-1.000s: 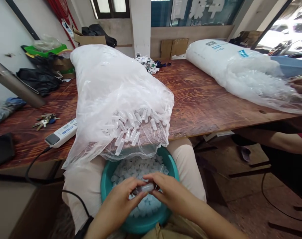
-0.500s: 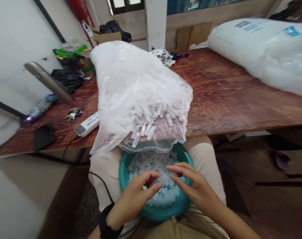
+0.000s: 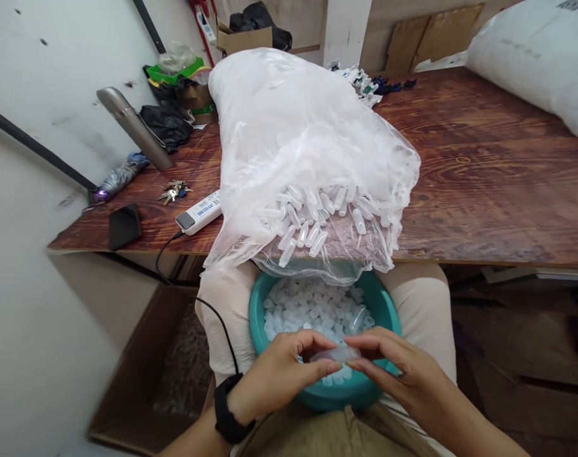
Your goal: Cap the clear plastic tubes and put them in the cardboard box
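A small translucent plastic tube (image 3: 330,355) lies crosswise between my hands, over a teal basin (image 3: 396,317). My left hand (image 3: 289,365) has thumb and fingers closed around the tube's left part. At the tube's other end, my right hand (image 3: 396,358) pinches; its fingertips cover that end, so I cannot tell if a cap is there. Many small whitish caps (image 3: 308,308) fill the basin, with one clear tube (image 3: 359,319) on top at the right. Loose tubes (image 3: 312,235) spill from the mouth of a big clear plastic bag (image 3: 289,114) on the table.
On the table (image 3: 483,190) at left are a phone (image 3: 125,226), keys (image 3: 175,192), a grey flask (image 3: 134,127) and a white device (image 3: 200,212) with a black cable. Another large white bag (image 3: 536,57) lies at right. A cardboard box (image 3: 127,393) stands on the floor at left.
My hands have come together: the right fingers, apart before, now pinch the tube's end. The view has shifted left and slightly down. A clear tube now shows on the caps at right.
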`<state>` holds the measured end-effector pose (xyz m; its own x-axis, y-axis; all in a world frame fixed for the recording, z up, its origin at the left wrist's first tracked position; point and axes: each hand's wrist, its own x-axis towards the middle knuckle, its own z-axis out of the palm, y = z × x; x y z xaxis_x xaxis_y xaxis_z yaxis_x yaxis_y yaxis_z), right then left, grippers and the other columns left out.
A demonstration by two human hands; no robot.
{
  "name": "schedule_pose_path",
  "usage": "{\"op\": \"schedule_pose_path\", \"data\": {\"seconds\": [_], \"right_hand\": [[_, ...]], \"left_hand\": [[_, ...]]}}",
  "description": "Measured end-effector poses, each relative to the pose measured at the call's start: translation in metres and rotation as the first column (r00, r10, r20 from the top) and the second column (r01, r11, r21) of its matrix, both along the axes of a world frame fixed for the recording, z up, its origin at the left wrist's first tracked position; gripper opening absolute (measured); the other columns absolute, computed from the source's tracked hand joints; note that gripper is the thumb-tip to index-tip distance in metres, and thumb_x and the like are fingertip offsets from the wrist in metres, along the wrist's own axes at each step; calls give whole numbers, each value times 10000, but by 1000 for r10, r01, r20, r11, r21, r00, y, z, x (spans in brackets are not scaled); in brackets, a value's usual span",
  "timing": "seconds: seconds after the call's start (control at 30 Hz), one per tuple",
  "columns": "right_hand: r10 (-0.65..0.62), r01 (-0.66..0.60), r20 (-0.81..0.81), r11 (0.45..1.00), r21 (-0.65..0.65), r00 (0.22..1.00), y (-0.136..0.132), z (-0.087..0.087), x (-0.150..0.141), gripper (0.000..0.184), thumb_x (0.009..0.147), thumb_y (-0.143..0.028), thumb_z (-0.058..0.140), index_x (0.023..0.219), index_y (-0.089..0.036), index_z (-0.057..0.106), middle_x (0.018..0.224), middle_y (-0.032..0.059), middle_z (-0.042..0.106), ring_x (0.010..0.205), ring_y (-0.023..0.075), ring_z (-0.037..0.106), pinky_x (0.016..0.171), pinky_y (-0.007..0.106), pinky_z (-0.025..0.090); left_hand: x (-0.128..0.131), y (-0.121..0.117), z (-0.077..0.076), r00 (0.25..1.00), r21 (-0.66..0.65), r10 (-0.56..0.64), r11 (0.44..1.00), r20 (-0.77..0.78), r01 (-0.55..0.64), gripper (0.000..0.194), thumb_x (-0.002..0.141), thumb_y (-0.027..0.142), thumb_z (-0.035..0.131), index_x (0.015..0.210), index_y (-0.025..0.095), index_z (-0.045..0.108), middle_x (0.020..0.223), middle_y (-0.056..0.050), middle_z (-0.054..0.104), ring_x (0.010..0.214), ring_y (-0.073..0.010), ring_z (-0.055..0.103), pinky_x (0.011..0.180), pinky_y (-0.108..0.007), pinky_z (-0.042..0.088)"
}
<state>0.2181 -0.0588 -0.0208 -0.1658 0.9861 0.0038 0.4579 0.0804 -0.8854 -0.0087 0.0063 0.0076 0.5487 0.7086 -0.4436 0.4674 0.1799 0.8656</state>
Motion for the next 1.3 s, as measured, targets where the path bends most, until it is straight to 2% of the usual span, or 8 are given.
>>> {"op": "schedule_pose_path", "data": {"seconds": [0.13, 0.3, 0.47, 0.73, 0.9, 1.07, 1.2, 1.3], "right_hand": [[2, -4, 98, 1000, 18, 995, 1, -2, 0, 345, 962, -575, 555, 999, -261, 692, 855, 32, 691, 764, 194, 684, 672, 285, 554], [71, -89, 323, 995, 39, 944, 7, 9, -2, 513, 1035, -557, 335, 699, -249, 570, 683, 23, 583, 615, 183, 592, 580, 298, 479], [154, -146, 164, 987, -60, 974, 4, 17, -5, 288, 1024, -439, 441, 1207, -270, 584, 1080, 82, 657, 973, 223, 650, 854, 349, 540], [114, -86, 147, 979, -187, 983, -2, 11, -7, 442, 1025, -459, 400, 1417, -265, 463, 1164, 91, 704, 1017, 238, 701, 895, 372, 555], [142, -113, 135, 973, -203, 981, -1, 18, -5, 409, 1048, -417, 345, 1400, -266, 489, 1197, 94, 704, 1077, 237, 693, 916, 371, 555], [150, -142, 159, 988, -59, 976, -3, 13, -6, 345, 1042, -335, 383, 1343, -259, 535, 1250, 99, 682, 1150, 232, 655, 990, 381, 507], [162, -144, 149, 982, -123, 976, -2, 10, -7, 338, 1057, -352, 381, 1351, -251, 515, 997, 48, 737, 900, 207, 717, 822, 329, 559], [168, -170, 178, 985, -5, 970, -1, 11, -6, 353, 1057, -340, 408, 1395, -271, 482, 1156, 68, 714, 1045, 222, 688, 909, 358, 533]], "left_hand": [[3, -4, 3, 1000, -1, 0, 1000, 26, 0, 257, 831, 362, 741, 1049, 227, 765, 987, -3, 781, 909, -188, 679, 793, -260, 481], [5, -11, 2, 998, 321, -64, 945, 17, 55, 191, 873, 324, 732, 1046, 247, 757, 1026, 2, 785, 942, -174, 702, 885, -261, 487], [4, -10, -2, 998, 329, -63, 943, 0, 60, 178, 883, 307, 726, 1048, 242, 745, 1036, 1, 782, 951, -173, 708, 871, -256, 490], [8, -11, -5, 998, 290, -67, 955, 1, 64, 187, 868, 279, 740, 1051, 242, 751, 1042, 8, 785, 951, -171, 706, 863, -253, 480], [10, -10, -4, 999, 236, -38, 971, -7, 39, 183, 855, 287, 742, 1028, 232, 760, 1003, 4, 790, 918, -176, 707, 824, -253, 486], [11, -9, -5, 998, 150, -53, 987, 21, 49, 156, 828, 255, 754, 981, 226, 766, 978, 23, 793, 905, -162, 707, 806, -225, 482], [13, -7, -8, 998, 123, -67, 990, -1, 67, 117, 833, 263, 744, 941, 223, 762, 942, 33, 793, 884, -158, 710, 780, -219, 477], [15, -4, -9, 998, 129, -61, 990, -20, 63, 133, 841, 286, 739, 958, 224, 745, 959, 29, 788, 906, -164, 709, 783, -216, 483]]}}
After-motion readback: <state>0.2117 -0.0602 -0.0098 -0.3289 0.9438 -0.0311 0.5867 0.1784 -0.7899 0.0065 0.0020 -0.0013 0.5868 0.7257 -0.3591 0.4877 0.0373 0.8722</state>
